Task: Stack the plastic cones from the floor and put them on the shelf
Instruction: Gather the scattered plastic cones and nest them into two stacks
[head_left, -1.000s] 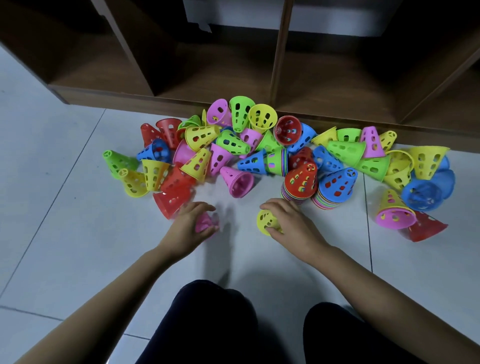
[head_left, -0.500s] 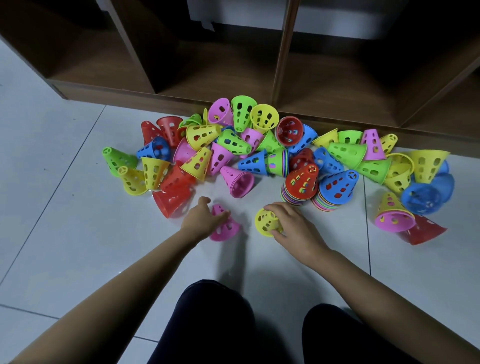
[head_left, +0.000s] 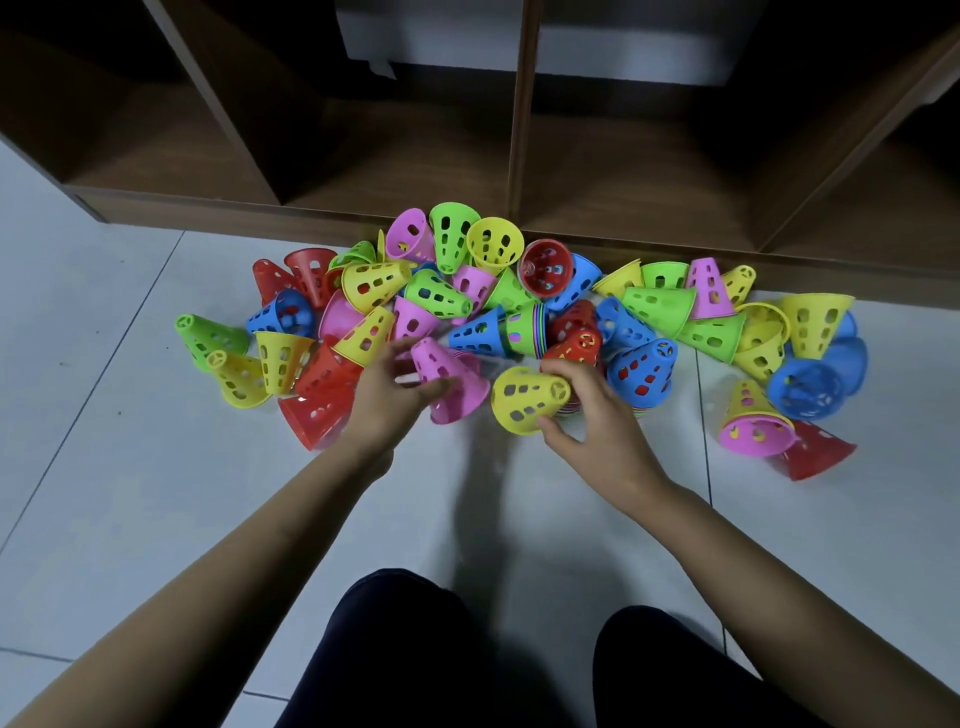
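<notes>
Several perforated plastic cones in red, yellow, green, blue and pink lie in a heap (head_left: 654, 306) on the white floor before the wooden shelf (head_left: 415, 156). My left hand (head_left: 384, 400) grips a pink cone (head_left: 449, 382), lifted off the floor with its narrow top pointing up and left. My right hand (head_left: 592, 415) holds a yellow cone (head_left: 527, 397) on its side, narrow end toward the right. The two cones almost touch. Behind my right hand stand two short stacks, one topped red (head_left: 579, 343), one topped blue (head_left: 641, 366).
The shelf's low compartments, split by upright dividers (head_left: 524, 104), open just behind the heap. White floor tiles (head_left: 156, 493) spread to the left and front. My knees in dark trousers (head_left: 410, 649) fill the bottom of the view.
My left hand has picked the pink cone up off the floor and carried it forward and right. My right hand has lifted the yellow cone and turned it toward the pink one.
</notes>
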